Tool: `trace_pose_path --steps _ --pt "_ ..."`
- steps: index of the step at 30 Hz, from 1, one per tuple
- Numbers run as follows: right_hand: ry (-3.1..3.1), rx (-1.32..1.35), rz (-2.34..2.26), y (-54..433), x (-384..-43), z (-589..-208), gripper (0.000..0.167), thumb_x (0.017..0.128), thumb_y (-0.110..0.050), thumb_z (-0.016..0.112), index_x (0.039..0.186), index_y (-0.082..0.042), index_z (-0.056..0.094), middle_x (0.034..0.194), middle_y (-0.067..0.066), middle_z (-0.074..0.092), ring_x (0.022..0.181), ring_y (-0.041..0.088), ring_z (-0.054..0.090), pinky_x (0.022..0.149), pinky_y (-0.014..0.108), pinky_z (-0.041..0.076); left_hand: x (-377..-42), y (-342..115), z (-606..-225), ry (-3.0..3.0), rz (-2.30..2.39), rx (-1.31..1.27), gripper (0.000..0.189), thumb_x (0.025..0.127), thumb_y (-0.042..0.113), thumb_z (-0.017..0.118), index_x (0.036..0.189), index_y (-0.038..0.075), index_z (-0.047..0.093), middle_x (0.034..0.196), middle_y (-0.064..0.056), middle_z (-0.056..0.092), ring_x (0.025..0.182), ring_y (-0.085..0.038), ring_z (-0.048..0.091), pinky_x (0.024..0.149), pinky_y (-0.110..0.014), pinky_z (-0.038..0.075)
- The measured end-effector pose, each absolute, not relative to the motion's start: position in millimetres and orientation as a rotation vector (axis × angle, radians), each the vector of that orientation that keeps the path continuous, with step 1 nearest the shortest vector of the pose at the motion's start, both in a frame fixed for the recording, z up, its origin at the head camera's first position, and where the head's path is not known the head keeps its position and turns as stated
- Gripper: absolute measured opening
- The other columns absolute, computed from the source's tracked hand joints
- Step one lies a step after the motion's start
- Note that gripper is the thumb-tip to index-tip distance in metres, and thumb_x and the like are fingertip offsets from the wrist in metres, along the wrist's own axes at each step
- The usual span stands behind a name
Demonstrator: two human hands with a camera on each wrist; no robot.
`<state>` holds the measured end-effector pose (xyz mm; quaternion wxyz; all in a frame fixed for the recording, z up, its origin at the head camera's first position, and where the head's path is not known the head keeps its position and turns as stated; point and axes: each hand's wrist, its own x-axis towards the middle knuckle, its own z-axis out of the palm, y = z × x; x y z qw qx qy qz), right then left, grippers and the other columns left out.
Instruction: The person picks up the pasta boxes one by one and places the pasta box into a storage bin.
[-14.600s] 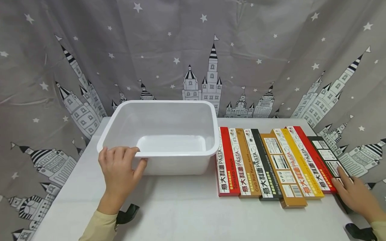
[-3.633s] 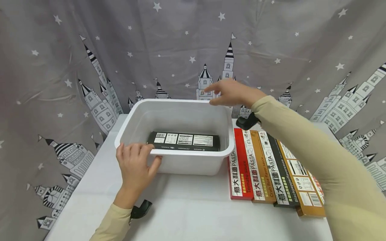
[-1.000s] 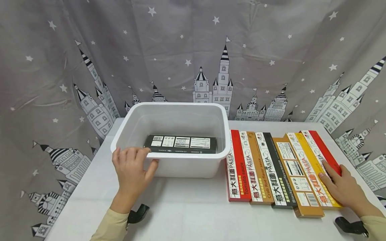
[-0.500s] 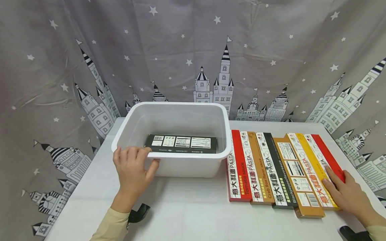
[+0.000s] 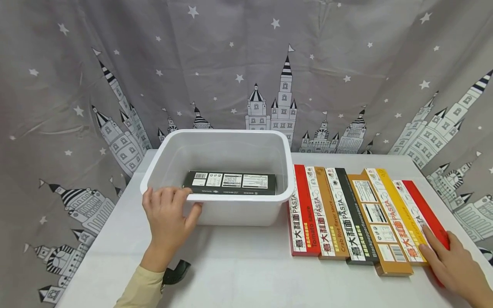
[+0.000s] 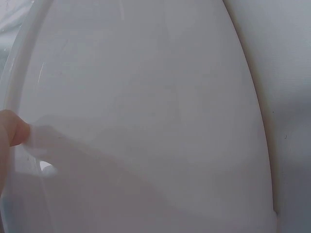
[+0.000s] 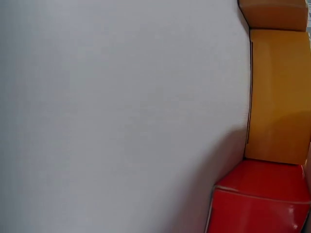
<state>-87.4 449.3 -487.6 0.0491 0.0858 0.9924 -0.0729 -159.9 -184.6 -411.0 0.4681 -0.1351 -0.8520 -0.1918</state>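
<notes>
Red boxes, two; right hand grips one.

Looks like an indoor tabletop setup, rm type unclear: white table w/ grey castle-print curtain behind.

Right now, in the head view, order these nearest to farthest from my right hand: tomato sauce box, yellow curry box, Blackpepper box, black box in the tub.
1. Yellow curry box: left of your right hand.
2. Blackpepper box: farther left.
3. Tomato sauce box: at the tub's right.
4. Black box: inside the tub.
</notes>
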Motion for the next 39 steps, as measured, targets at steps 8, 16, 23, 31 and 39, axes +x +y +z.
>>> trace_pose_path --steps 8,16,23,31,39 --pt "2.892 0.335 -0.234 448.8 -71.6 -486.8 0.083 0.104 -0.054 0.036 0.156 0.002 0.005 0.132 0.051 0.013 0.1 0.067 0.041 0.081 0.078 0.047 -160.1 -184.9 -410.9 -2.087 -0.47 -0.333 0.033 0.085 0.03 0.055 0.097 0.001 0.062 0.089 -0.02 0.057 0.091 -0.042 0.047 0.103 -0.072 0.026" --pt "2.777 0.377 -0.19 447.3 -62.1 -486.4 0.098 0.095 -0.058 0.053 0.156 0.003 0.006 0.132 0.051 0.007 0.098 0.065 0.041 0.081 0.077 0.049 -160.9 -185.0 -410.3 -2.049 -0.458 -0.343 0.033 0.084 0.031 0.057 0.096 0.001 0.063 0.088 -0.02 0.058 0.09 -0.043 0.048 0.102 -0.073 0.027" --pt "2.82 0.397 -0.163 446.4 -55.6 -489.9 0.108 0.091 -0.06 0.059 0.155 0.007 0.003 0.134 0.05 0.008 0.1 0.065 0.041 0.083 0.076 0.049 -160.6 -184.5 -410.6 -2.054 -0.47 -0.342 0.032 0.084 0.031 0.056 0.096 0.002 0.063 0.087 -0.019 0.057 0.09 -0.042 0.047 0.102 -0.072 0.027" --pt "2.725 0.646 -0.102 434.8 -59.2 -489.9 0.105 0.091 -0.058 0.059 0.156 0.002 0.003 0.131 0.053 0.013 0.109 0.071 0.037 0.089 0.078 0.046 -162.8 -184.2 -412.7 -2.045 -0.466 -0.345 0.032 0.083 0.03 0.056 0.096 0.002 0.063 0.086 -0.019 0.057 0.09 -0.042 0.047 0.102 -0.071 0.028" --pt "2.673 0.769 -0.095 424.5 -61.6 -487.1 0.1 0.093 -0.041 0.062 0.156 -0.001 -0.005 0.124 0.049 0.02 0.102 0.063 0.039 0.094 0.075 0.046 -164.3 -184.5 -412.6 -2.016 -0.443 -0.351 0.031 0.082 0.03 0.056 0.095 0.002 0.064 0.085 -0.019 0.057 0.089 -0.042 0.047 0.101 -0.071 0.028"
